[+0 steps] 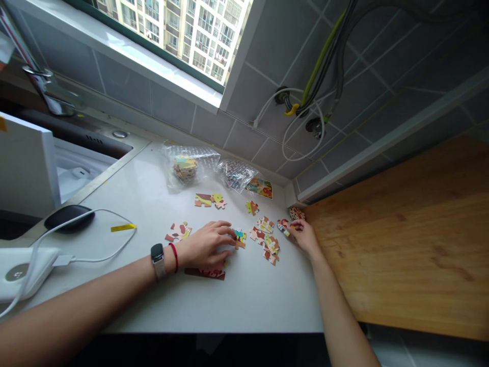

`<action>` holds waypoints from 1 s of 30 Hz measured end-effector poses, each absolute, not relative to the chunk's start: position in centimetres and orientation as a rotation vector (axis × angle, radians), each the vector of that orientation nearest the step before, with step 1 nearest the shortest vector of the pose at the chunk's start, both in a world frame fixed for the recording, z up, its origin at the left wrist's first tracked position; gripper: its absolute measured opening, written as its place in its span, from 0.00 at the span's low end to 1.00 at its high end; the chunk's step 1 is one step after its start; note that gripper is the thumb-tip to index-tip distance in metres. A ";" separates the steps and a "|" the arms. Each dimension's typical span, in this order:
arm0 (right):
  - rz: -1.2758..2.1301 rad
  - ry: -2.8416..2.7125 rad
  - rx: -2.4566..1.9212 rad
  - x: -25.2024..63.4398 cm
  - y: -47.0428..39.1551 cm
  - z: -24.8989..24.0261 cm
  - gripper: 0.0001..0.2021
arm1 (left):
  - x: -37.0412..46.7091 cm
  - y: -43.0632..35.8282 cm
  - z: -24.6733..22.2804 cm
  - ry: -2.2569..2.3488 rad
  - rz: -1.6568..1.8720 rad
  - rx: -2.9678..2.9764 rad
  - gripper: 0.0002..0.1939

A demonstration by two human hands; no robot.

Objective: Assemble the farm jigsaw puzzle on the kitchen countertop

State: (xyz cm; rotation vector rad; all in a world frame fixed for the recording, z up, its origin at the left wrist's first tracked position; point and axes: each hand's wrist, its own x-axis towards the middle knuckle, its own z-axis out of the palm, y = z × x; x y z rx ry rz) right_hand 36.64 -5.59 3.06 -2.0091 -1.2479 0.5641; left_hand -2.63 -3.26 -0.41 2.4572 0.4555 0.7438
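My left hand lies over the white counter, palm down, with fingers bent and apart. Its fingertips reach a teal and yellow puzzle piece. Partly hidden beneath that hand is a dark red strip of joined puzzle pieces. At the right, my right hand pinches a colourful puzzle piece by its edge. Between the hands lies a loose, overlapping cluster of puzzle pieces. Behind the right hand, a stack of pieces sits by the wooden panel.
Clear plastic bags and a small picture card lie near the wall. Loose pieces are left of my left hand. A black mouse-shaped object, white cable and sink are farther left. A wooden panel borders the right.
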 end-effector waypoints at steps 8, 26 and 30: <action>0.970 -1.243 -1.659 27.3 -4.2 2.2 0.27 | -2.5 -3.6 -0.2 0.388 0.685 2.428 0.13; 0.644 -2.082 -1.489 23.7 -3.7 0.4 0.16 | -2.7 -3.8 -0.6 0.631 0.552 2.587 0.20; 0.657 -2.160 -1.434 24.2 -3.8 0.5 0.14 | -2.7 -3.8 -0.6 0.640 0.488 2.608 0.20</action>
